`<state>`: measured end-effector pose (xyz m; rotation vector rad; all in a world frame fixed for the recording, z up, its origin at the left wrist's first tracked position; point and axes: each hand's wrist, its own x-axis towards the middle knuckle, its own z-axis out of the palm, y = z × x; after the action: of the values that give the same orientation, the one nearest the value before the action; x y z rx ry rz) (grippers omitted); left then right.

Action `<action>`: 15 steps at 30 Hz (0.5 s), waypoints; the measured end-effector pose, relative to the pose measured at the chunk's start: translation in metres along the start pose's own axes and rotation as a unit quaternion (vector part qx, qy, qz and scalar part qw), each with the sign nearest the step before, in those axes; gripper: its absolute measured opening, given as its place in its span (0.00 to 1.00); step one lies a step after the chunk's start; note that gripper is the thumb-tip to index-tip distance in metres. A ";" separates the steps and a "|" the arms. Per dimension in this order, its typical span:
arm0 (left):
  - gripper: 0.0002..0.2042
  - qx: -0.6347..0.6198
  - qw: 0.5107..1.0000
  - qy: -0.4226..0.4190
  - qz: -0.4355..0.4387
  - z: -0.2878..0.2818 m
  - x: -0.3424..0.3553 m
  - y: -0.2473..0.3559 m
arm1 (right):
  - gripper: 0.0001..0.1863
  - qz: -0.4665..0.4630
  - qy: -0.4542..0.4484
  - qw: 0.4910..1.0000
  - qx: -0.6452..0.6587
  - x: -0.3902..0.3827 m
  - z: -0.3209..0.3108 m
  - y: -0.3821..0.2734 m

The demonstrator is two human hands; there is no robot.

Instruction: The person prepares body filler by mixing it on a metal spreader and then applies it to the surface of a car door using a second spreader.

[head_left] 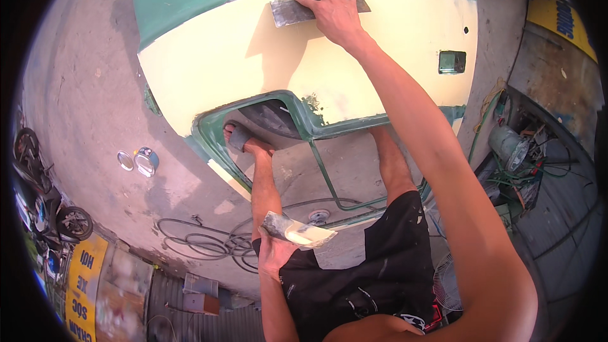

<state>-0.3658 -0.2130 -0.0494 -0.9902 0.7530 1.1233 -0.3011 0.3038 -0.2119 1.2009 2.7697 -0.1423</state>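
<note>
A vehicle door (202,44), green along its far edge and coated cream over most of its panel, lies in front of me with its window frame (304,114) toward me. My right hand (337,16) stretches to the panel's far part, fingers pressed over a wide flat metal filler spreader (290,12) that touches the cream surface. Close to my lap, my left hand (277,253) grips a second metal plate (282,223) with cream filler (310,235) on it. A dark, chipped patch (312,104) shows by the window corner.
Two small open tins or lids (144,161) sit on the concrete floor to the left. A dark hose (196,239) lies coiled near my legs. Motorbikes (44,209) stand at the far left. Cables and a metal can (508,145) are on the right, a fan (448,282) lower down.
</note>
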 end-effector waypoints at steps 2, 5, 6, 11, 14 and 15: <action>0.42 0.017 1.000 0.009 0.001 -0.004 0.000 -0.001 | 0.28 0.013 -0.004 1.000 -0.004 0.011 0.003 0.000; 0.42 0.027 1.000 0.006 -0.002 -0.002 0.002 -0.001 | 0.28 0.009 -0.011 1.000 -0.008 0.019 0.008 0.001; 0.42 0.030 1.000 0.001 -0.004 -0.004 0.002 -0.001 | 0.28 0.009 -0.012 1.000 -0.006 0.021 0.009 0.002; 0.40 -0.013 1.000 -0.020 -0.005 -0.008 0.003 -0.002 | 0.21 0.045 -0.033 0.996 0.065 0.030 -0.031 -0.004; 0.43 0.038 0.999 0.013 -0.003 -0.002 0.001 0.000 | 0.22 0.033 -0.085 0.990 0.111 0.027 -0.040 -0.005; 0.43 0.046 0.999 0.022 -0.003 -0.002 0.001 -0.001 | 0.22 0.038 -0.089 0.989 0.112 0.018 -0.043 -0.007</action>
<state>-0.3647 -0.2146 -0.0503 -0.9424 0.8302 1.0557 -0.3215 0.3177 -0.1721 1.2702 2.6027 -0.5392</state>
